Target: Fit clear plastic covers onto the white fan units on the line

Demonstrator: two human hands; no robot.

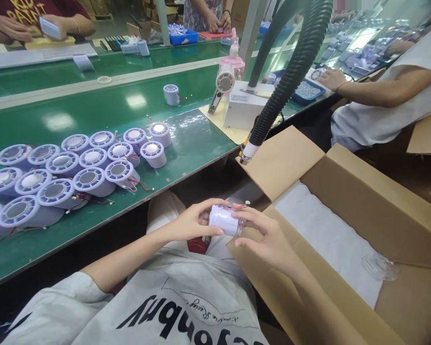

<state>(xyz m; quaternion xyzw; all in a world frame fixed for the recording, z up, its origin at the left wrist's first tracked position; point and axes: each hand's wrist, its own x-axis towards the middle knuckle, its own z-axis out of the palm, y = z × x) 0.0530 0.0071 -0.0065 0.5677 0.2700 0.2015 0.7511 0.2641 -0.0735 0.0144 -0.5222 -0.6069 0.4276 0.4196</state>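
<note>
In the head view a pale lavender cylindrical housing (223,220) is held above my lap, lying on its side. My left hand (192,221) wraps around its left end. The fingers of my right hand (267,235) close on its right end, where something clear and shiny shows. Thin red and black wires with a small white connector stick out along its top. Several similar housings (88,178) with round silver or grey discs and loose wires stand in rows on the green table (136,211) to the left.
An open cardboard box (373,191) with a white liner and a clear plastic piece sits at right. A black corrugated hose (290,72) hangs above it. A handheld fan (223,84) stands by a white device (244,108). Co-workers' hands (332,79) work across and beside the table.
</note>
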